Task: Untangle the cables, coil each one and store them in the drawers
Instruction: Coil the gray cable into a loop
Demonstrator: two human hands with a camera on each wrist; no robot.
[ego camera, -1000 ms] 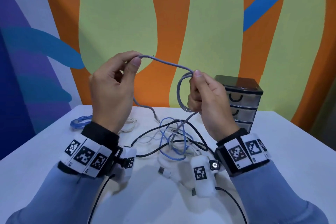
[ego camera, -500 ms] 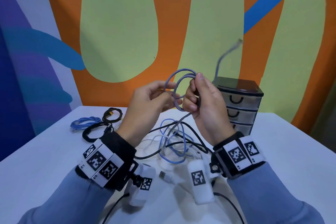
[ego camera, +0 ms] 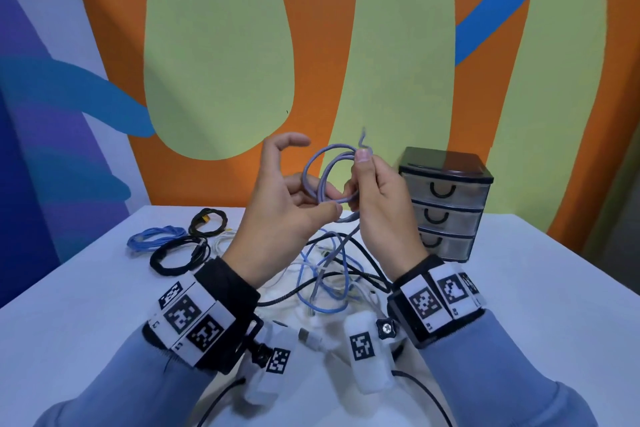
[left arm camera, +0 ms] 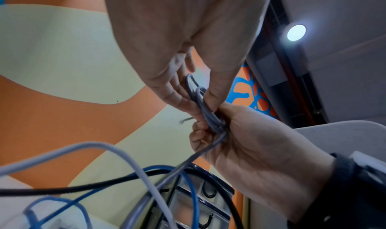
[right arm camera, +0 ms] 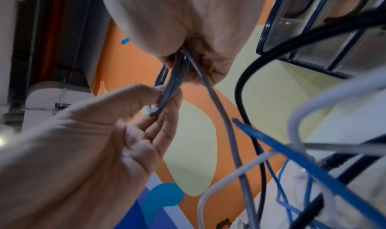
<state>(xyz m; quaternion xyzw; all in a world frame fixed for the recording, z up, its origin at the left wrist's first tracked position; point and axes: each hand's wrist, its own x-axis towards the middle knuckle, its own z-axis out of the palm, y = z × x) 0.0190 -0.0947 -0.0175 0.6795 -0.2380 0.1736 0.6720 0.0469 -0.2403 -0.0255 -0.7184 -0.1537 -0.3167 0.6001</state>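
A grey-lilac cable (ego camera: 323, 173) is held above the table as a small coil of two or three loops. My right hand (ego camera: 360, 166) pinches the coil's top between thumb and fingers, and a short loose end sticks up above the thumb. My left hand (ego camera: 322, 203) pinches the coil's lower side with thumb and middle fingers, its index finger raised. The left wrist view shows the cable (left arm camera: 208, 117) squeezed between both hands. In the right wrist view its tail (right arm camera: 219, 117) runs down into the tangle of cables (ego camera: 329, 274) on the table.
A small three-drawer unit (ego camera: 446, 204) stands at the back right, drawers closed. At the left lie coiled cables: blue (ego camera: 156, 239), black (ego camera: 180, 255), and black with a yellow plug (ego camera: 207, 218). The white table (ego camera: 536, 288) meets a painted wall behind.
My left hand swung in from the left and laid another loop onto the coil. The cable's free end whipped up at the right and is now a short stub above my right thumb.
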